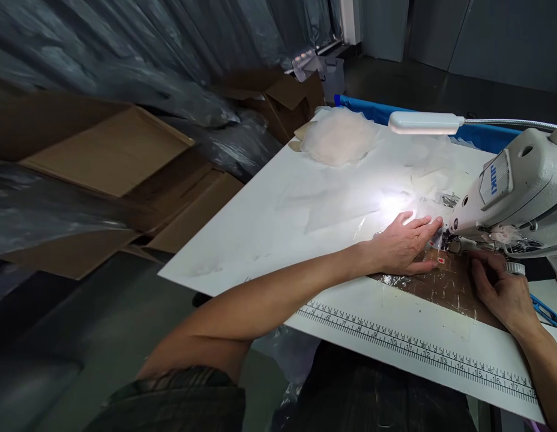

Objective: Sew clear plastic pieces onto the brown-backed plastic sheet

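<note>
My left hand (407, 245) lies flat with its fingers spread, pressing on thin translucent white fabric (429, 213) beside the needle area of a white sewing machine (526, 186). Close to its thumb is a small white sticker with a red mark (441, 260) on the brown plate (445, 285). My right hand (501, 288) rests on the right of this plate under the machine head, fingers curled inward. Whatever those fingertips pinch, if anything, is hidden. The presser foot (447, 240) sits between both hands.
A white lamp (425, 122) on a flexible neck lights the work. A pile of sheer pale pieces (339, 137) lies at the table's far corner. A printed ruler (418, 348) runs along the front edge. Blue snips (546, 311) lie right; cardboard boxes (111, 150) stand left.
</note>
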{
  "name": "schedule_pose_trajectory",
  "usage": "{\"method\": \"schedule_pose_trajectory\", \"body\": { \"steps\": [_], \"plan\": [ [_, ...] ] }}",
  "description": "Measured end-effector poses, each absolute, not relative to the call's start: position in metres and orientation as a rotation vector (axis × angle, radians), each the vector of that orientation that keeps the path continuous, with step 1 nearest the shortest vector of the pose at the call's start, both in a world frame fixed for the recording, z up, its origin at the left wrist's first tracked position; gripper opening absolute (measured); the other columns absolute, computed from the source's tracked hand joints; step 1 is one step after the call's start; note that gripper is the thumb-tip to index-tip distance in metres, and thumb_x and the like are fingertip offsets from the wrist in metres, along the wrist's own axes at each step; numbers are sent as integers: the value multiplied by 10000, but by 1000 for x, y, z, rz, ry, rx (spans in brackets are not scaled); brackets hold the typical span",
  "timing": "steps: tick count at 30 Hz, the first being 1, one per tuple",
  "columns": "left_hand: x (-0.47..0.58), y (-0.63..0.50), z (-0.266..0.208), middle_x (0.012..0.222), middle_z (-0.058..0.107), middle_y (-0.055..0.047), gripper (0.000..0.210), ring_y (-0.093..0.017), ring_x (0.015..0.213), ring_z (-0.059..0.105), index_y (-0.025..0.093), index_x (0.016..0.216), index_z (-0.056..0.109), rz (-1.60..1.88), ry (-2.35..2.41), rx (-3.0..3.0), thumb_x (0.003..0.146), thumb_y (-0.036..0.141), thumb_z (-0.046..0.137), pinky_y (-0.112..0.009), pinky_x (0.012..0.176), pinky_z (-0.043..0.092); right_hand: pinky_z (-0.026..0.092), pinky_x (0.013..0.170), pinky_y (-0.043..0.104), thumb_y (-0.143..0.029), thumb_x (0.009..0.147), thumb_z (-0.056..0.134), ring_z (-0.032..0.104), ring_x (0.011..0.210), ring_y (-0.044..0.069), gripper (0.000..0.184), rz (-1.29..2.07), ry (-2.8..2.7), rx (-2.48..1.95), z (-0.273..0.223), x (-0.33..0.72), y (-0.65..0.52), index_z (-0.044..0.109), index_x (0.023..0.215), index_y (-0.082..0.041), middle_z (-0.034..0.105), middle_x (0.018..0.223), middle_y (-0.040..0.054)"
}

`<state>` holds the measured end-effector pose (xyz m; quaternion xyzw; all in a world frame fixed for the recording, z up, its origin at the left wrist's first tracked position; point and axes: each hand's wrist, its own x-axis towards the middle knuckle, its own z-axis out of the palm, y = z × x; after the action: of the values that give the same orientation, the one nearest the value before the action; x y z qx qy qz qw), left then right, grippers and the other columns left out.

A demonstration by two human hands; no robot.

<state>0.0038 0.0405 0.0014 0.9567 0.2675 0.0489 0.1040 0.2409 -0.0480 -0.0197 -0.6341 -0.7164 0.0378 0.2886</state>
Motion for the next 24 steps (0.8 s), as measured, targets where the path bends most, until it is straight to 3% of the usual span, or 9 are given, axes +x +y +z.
{"method": "schedule_pose_trajectory", "body": {
  "steps": [7, 11, 16, 21, 24],
  "plan": [
    [7, 25, 8, 1528, 376, -221, 743, -324, 1444, 306, 13, 1505, 199, 8, 972, 2889, 1010, 548, 341, -489, 1132, 249, 585, 737, 391, -434, 902, 477, 716, 858, 269, 328, 111, -1914, -1720, -21, 242, -49, 706, 952, -204, 742, 914, 106],
    [2, 23, 25, 1519, 390, -207, 680, -303, 1319, 458, 58, 1480, 274, 4, 984, 2909, 1000, 519, 413, -390, 963, 395, 584, 803, 394, -458, 912, 467, 711, 916, 265, 365, 128, -1874, -1703, -22, 241, -51, 703, 1013, -198, 734, 953, 98],
    [-10, 60, 56, 1393, 531, -155, 293, -248, 1040, 595, 118, 1171, 593, 45, 1125, 3024, 991, 291, 439, -338, 790, 397, 584, 812, 402, -470, 898, 480, 712, 915, 268, 367, 154, -1829, -1700, -27, 241, -51, 715, 992, -205, 740, 979, 99],
    [-12, 107, 61, 1122, 651, -122, 286, -213, 926, 612, 144, 1026, 670, -115, 1107, 2983, 1000, 232, 399, -324, 770, 407, 579, 825, 413, -497, 877, 480, 710, 930, 279, 385, 162, -1783, -1731, -29, 241, -50, 729, 961, -216, 745, 981, 101],
    [-7, 121, 54, 1124, 635, -129, 256, -208, 908, 611, 152, 1013, 676, -182, 1065, 2922, 979, 236, 436, -308, 750, 428, 576, 823, 380, -487, 871, 487, 711, 915, 260, 369, 174, -1765, -1743, -28, 240, -48, 730, 955, -221, 752, 944, 86]
  ]
}}
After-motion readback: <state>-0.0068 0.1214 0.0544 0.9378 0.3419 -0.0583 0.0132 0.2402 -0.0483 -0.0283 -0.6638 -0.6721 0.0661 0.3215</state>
